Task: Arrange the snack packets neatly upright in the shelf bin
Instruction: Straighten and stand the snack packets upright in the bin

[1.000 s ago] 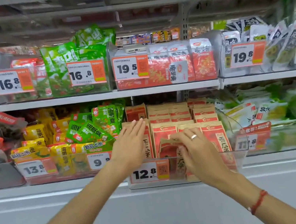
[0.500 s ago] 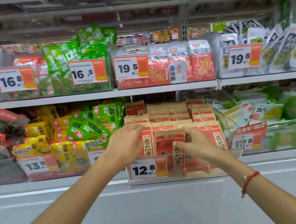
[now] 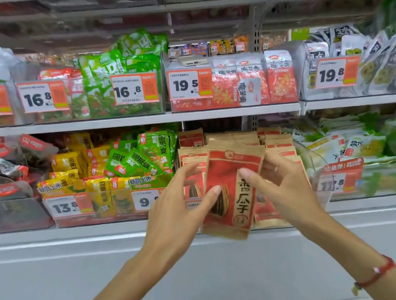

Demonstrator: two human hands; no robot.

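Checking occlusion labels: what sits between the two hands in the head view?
In the head view, one red-and-brown sunflower seed packet, tilted, lies between the left hand and the right hand; both hold it by its sides.

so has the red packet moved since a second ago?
Yes. The red sunflower seed packet has come up and out of the clear shelf bin, now held in front of it, tilted.

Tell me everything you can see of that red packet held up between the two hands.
The red packet is a flat kraft-brown paper pouch with a large red front panel, dark Chinese characters and a sunflower-seed picture. It is upright, slightly tilted, in front of the clear shelf bin of matching packets. The left hand thumb touches its face; the right hand thumb lies on its front.
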